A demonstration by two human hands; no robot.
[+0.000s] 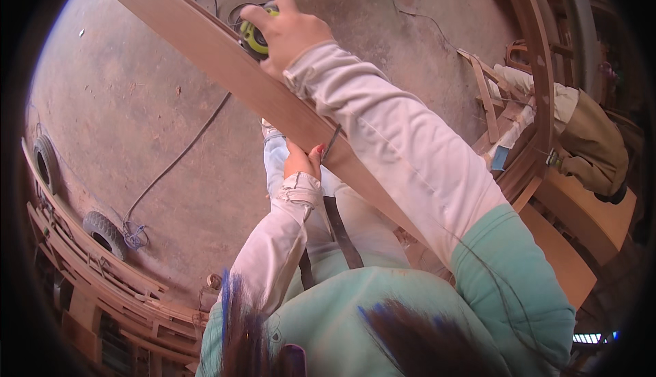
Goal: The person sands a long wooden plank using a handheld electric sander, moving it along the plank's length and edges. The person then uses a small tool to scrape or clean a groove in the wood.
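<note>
A long reddish-brown wooden board [225, 70] runs slantwise from the upper left towards my right side. My left hand [301, 162] grips its near edge at mid-length, the other fingers partly hidden by the wood. Beside that hand a thin dark strip [331, 143] crosses the board. Farther up, my right hand [294, 32] is closed around a rounded lime-green and black hand tool [256, 39] at the board's far edge. Blur and my fingers hide its exact kind. My right forearm passes over the board's lower part.
Dark cable [179, 157] lies across the concrete floor [137, 110]. Two tyres [104, 232] and stacked timber [130, 295] line the left side. On the right are a wooden frame [540, 56], curved wooden panels [581, 206] and another person's brown-clothed leg [598, 148].
</note>
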